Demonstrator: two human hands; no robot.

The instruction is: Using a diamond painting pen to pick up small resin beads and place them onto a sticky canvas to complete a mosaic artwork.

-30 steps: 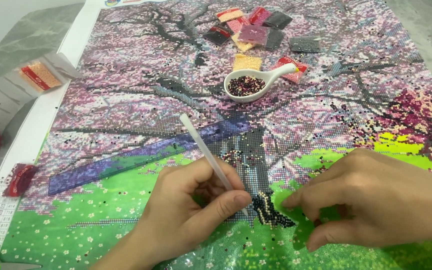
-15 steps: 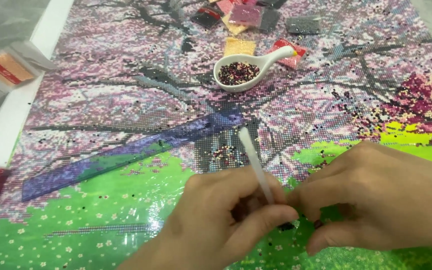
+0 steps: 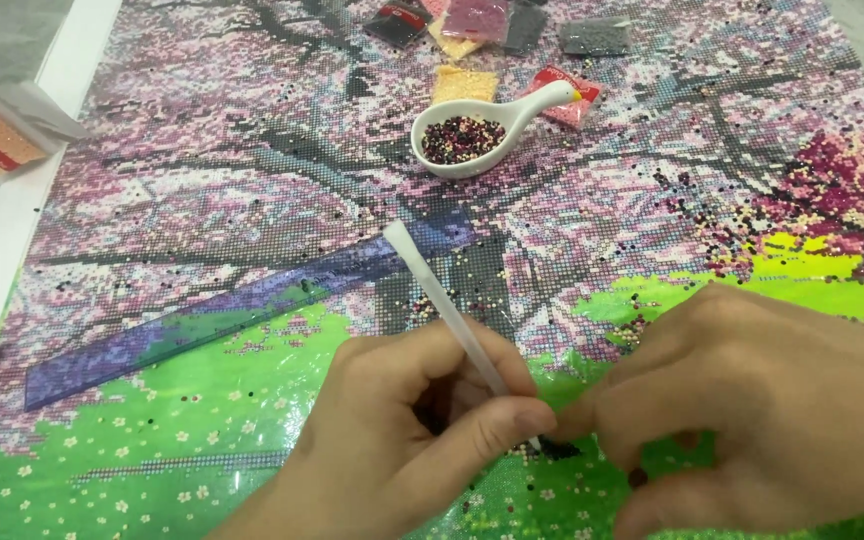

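While the left hand (image 3: 422, 430) pinches a white pen (image 3: 452, 310) tip-down on the canvas (image 3: 252, 200), the right hand (image 3: 762, 410) presses beside it — fingers curled, apparently empty — below the bead dish (image 3: 472, 135).

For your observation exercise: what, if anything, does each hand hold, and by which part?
The left hand pinches a slim white plastic pen near its lower tip. The right hand holds nothing visible.
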